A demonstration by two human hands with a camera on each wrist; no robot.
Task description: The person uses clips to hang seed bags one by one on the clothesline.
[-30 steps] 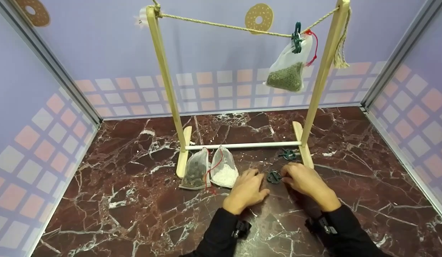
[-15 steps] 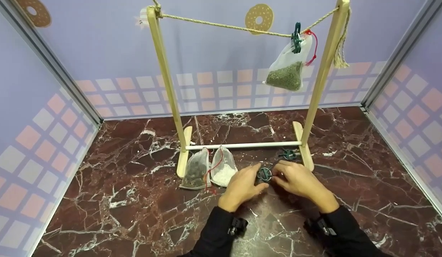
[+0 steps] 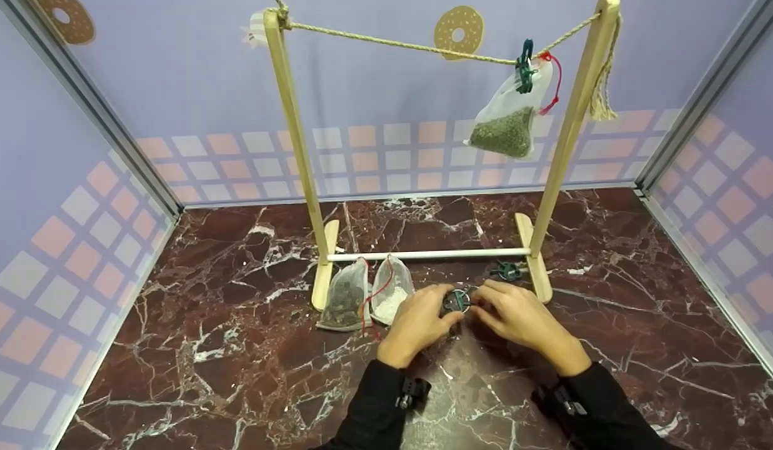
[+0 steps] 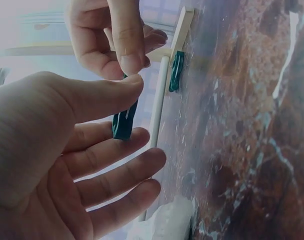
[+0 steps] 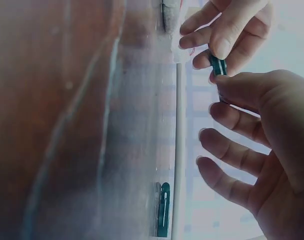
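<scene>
A dark green spring clip [image 3: 457, 300] is held just above the marble-patterned table between both hands. My left hand [image 3: 420, 322] pinches one end of the clip [image 4: 123, 122] with thumb and fingers, the other fingers spread loosely. From the opposite side my right hand [image 3: 517, 314] pinches the other end between thumb and index finger. Left of the hands lie two mesh drawstring bags, one with dark contents [image 3: 344, 300] and one with white grains [image 3: 395, 294], the latter partly hidden by the left hand. Another green clip [image 3: 508, 270] lies by the rack's right foot.
A wooden rack [image 3: 564, 131] with a white bottom bar [image 3: 430, 254] stands behind the hands. From its rope [image 3: 392, 42], a green clip [image 3: 525, 67] holds a mesh bag of green grains [image 3: 505, 132]. Patterned walls [image 3: 192, 75] enclose the table's back and sides.
The right hand has moved left with the clip, bringing it to the left hand, which now also grips it. The view has shifted slightly.
</scene>
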